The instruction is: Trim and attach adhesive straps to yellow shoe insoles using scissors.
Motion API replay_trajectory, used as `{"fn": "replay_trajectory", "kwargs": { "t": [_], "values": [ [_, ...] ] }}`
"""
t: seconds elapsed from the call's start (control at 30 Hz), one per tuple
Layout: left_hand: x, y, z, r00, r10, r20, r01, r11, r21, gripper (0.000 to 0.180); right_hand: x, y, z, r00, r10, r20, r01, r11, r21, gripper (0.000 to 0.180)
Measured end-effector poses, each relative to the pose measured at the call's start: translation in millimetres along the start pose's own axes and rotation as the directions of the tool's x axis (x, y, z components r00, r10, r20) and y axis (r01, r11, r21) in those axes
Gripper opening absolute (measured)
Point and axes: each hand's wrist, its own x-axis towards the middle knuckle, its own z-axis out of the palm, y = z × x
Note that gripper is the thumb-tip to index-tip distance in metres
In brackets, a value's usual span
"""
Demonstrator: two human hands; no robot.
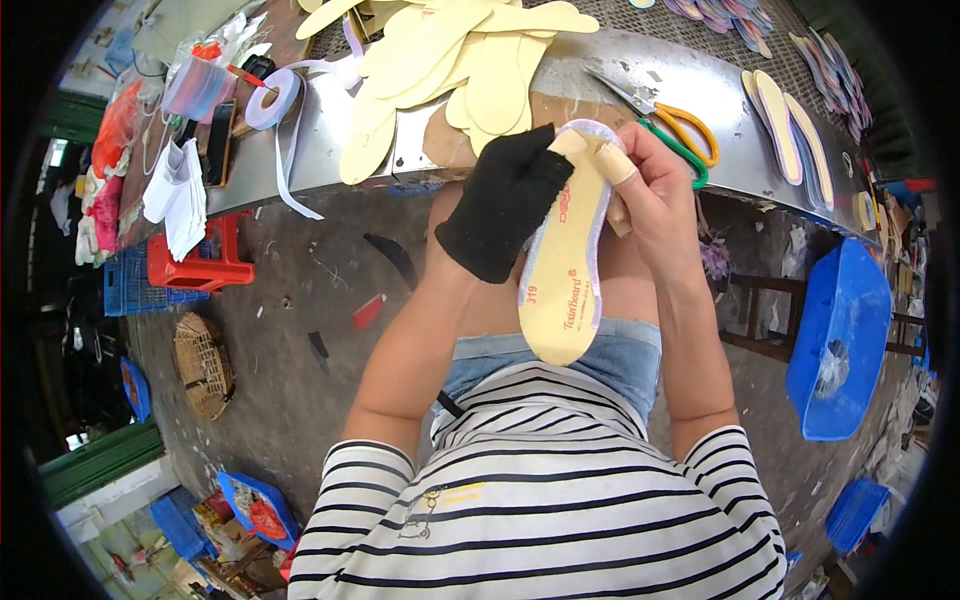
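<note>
Above my lap, a pale yellow insole [560, 270] with red print is held with its toe end away from me. A thin lilac-white edging runs along its rim. My left hand [503, 205], in a black fingerless glove, is closed on the left side of the toe end. At the right side of the toe my right hand [655, 195] pinches the edge, with beige tape wrapped around its fingers. Beyond the hands, a heap of yellow insoles [440, 60] lies on the metal-edged table. Scissors [665, 125] with orange and green handles rest right of the heap.
A white tape roll [273, 100] sits at the table's left, its strip hanging over the front edge [330, 180]. Finished-looking insoles [775, 125] lie at right. On the floor are a red stool [205, 255], a wicker basket [202, 365] and a blue tub [838, 340].
</note>
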Motion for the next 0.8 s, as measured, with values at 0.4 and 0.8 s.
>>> {"fn": "replay_trajectory", "kwargs": {
  "t": [0.4, 0.8],
  "values": [
    [-13.8, -7.5, -4.0, 0.976, -0.214, 0.044, 0.213, 0.977, 0.033, 0.026, 16.4, -0.6, -8.5, 0.999, 0.035, -0.039, -0.036, 0.999, -0.026, 0.024],
    [6.0, -9.3, -6.9, 0.960, -0.167, -0.223, 0.133, 0.978, -0.159, 0.020, -32.3, 16.1, -0.4, 0.990, 0.131, 0.052, -0.098, 0.904, -0.416, 0.016]
  ]
}}
